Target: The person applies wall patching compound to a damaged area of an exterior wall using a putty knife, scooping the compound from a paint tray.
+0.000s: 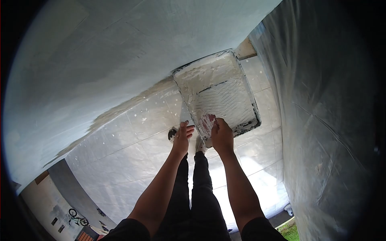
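My right hand (222,134) is closed on a reddish, paint-smeared piece (207,123) at the near left corner of a paint tray (219,96). Whether that piece is a sponge, a cloth or something else is not clear. The tray has a black rim, a ribbed slope and a thick off-white coating, with wet-looking paint at its far end. My left hand (183,134) is just left of the tray, fingers stretched out and apart, holding nothing.
A pale, smooth-coated wall (100,64) rises along the left. Clear plastic sheeting (321,112) hangs at the right. Paint spots mark the tiled floor (132,148) around my shoes. A bicycle (78,217) stands far off at lower left, with grass (289,231) at lower right.
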A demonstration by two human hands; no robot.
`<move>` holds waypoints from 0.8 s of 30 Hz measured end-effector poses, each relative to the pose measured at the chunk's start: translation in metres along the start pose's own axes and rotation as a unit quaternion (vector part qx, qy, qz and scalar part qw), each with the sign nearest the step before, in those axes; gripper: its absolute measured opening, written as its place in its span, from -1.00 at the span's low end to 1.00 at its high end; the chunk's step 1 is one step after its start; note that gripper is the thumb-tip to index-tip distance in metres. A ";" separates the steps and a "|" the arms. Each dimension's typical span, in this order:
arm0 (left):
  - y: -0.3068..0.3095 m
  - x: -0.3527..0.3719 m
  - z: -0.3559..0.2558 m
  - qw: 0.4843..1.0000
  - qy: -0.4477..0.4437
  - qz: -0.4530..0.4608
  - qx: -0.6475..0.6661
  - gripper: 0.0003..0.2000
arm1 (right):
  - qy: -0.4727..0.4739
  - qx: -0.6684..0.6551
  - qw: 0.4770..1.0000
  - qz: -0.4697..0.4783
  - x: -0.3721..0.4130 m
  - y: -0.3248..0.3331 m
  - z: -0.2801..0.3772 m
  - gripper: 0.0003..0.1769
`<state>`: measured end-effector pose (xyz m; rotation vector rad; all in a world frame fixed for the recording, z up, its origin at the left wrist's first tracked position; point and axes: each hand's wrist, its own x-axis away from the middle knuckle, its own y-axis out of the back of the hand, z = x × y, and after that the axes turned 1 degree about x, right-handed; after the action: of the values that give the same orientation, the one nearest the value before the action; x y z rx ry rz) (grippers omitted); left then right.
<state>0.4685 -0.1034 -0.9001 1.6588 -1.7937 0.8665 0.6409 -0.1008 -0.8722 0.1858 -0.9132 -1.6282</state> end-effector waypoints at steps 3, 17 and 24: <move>-0.003 -0.001 -0.007 0.999 0.029 0.004 0.030 0.02 | 0.003 -0.008 1.000 0.000 0.002 -0.001 0.001 -0.73; -0.005 -0.002 -0.016 0.995 0.059 0.014 0.076 0.11 | -0.034 -0.018 0.998 0.044 -0.014 0.006 0.008 -0.77; -0.005 0.000 -0.017 0.994 0.058 0.013 0.095 0.11 | 0.056 0.018 0.998 0.016 0.001 0.000 0.010 -0.74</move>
<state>0.4728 -0.0903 -0.8883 1.6655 -1.7012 1.1539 0.6345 -0.0968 -0.8653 0.2828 -0.8559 -1.5571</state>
